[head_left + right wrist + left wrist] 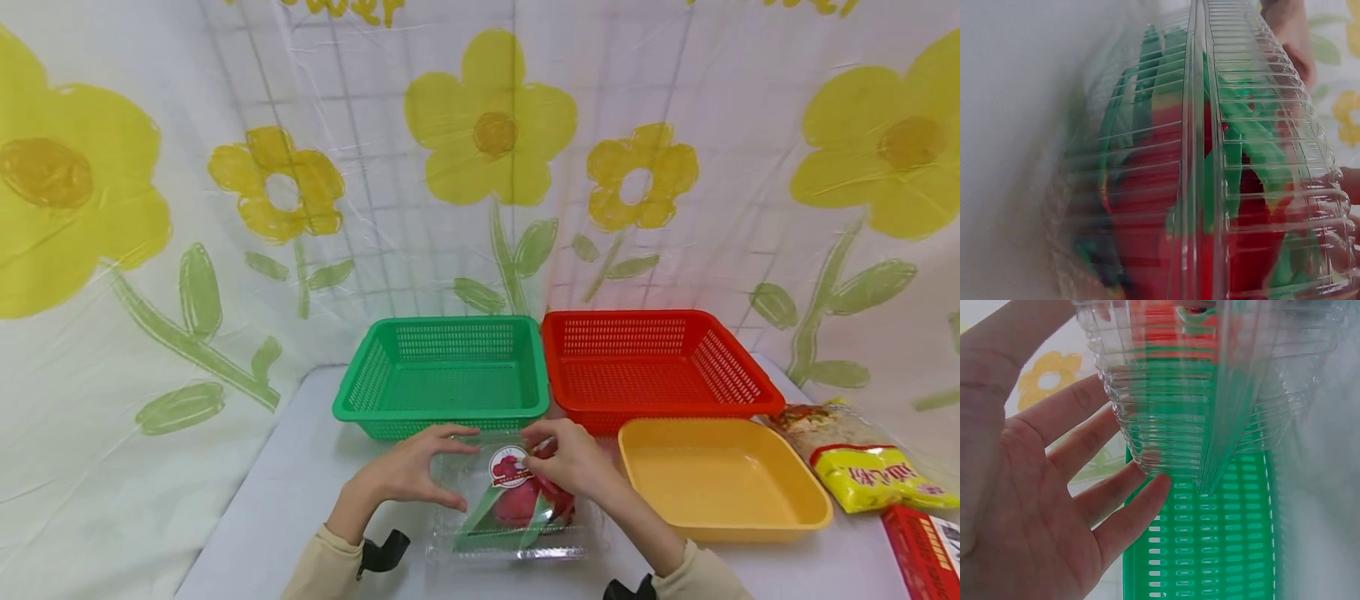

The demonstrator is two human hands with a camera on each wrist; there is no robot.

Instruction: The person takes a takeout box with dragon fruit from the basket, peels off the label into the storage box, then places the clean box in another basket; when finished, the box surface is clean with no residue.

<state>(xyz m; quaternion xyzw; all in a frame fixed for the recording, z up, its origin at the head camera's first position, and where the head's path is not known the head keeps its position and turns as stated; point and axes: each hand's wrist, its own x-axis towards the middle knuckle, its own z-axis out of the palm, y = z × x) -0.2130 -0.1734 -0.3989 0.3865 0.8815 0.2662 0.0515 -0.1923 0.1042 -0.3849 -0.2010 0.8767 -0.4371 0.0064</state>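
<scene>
A clear hinged plastic box (459, 529) lies on the table, its lid down. Inside sits a red dragon fruit (517, 506) with long green scales, seen close through the ribbed wall in the right wrist view (1147, 219). A round label (510, 467) with a fruit picture is on the lid. My left hand (408, 467) curves around the box's left side; in the left wrist view its spread fingers (1125, 515) touch the ribbed wall. My right hand (573, 458) is over the lid's right side, thumb and forefinger apart, the thumb tip at the label's edge.
Behind the box stand a green basket (442, 414) and a red basket (667, 408). To the right are a yellow tray (723, 475), a yellow food packet (873, 471) and a red carton (926, 546). A flowered cloth (375, 250) hangs behind the table.
</scene>
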